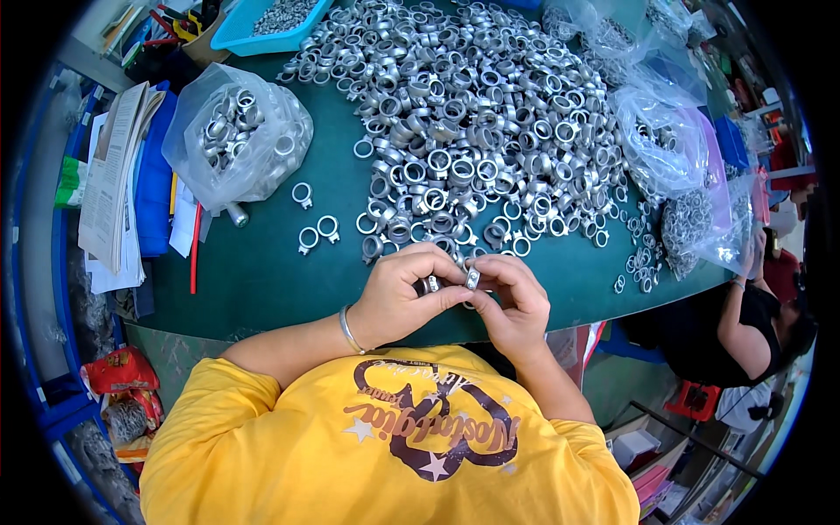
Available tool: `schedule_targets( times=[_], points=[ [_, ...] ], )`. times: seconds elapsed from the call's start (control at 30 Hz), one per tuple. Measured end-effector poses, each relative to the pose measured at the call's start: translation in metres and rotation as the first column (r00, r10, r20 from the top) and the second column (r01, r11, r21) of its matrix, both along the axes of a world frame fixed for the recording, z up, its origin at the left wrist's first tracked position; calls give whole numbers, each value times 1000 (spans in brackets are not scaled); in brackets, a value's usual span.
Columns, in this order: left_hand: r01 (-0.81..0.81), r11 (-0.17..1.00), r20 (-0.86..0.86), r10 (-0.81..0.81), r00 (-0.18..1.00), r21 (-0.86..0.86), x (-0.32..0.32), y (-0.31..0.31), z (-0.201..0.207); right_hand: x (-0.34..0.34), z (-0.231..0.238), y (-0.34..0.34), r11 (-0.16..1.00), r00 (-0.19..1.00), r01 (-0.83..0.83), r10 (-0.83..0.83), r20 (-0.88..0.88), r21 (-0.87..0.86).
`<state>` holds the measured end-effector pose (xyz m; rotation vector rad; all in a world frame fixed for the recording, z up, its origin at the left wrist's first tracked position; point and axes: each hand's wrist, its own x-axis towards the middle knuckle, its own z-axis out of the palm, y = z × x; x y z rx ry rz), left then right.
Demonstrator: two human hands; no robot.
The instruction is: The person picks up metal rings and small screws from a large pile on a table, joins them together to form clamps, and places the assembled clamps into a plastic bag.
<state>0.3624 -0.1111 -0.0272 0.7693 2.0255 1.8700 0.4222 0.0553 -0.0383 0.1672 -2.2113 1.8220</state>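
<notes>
Nearest is the wearer's yellow shirt, close up against the edge of the green counter. Just over that edge, the left hand, with a silver bangle at its wrist, and the right hand meet. The right hand's fingers are clamped on a metal ring, with the left fingertips right beside it; the left fingers curl closed around a second ring. Whether the left fingertips also press the first one, I cannot tell.

Beyond and to the left, three loose rings lie apart. A dense heap of rings begins right beyond the knuckles and blocks the counter ahead. A red stick and a bulging clear bag crowd the left; thin rings and plastic bags crowd the right, near another person's arm. Farthest off, a light-blue tray stands behind the clear bag.
</notes>
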Motion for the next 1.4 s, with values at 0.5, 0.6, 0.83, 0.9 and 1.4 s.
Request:
schedule_targets(
  times=[0.5, 0.6, 0.83, 0.9, 1.4],
  points=[
    [-33, 999, -17, 32, 999, -22, 0, 1, -1, 0, -3, 0, 999, 999, -26, 28, 47, -35],
    [-31, 999, -50, 29, 998, -27, 1, 2, -2, 1, -5, 0, 999, 998, -28, 30, 54, -44],
    [-31, 999, -101, 29, 994, -28, 2, 2, -1, 1, -4, 1, 998, 998, -38, 41, 47, -56],
    [-29, 999, -116, 24, 993, -37, 2, 2, -2, 1, -5, 1, 997, 998, -46, 48, 31, -58],
    [-34, 999, 10, 33, 999, 25, 0, 1, -6, 3, -2, 3, 957, 994, 42, -11, 110, -288]
  ],
)
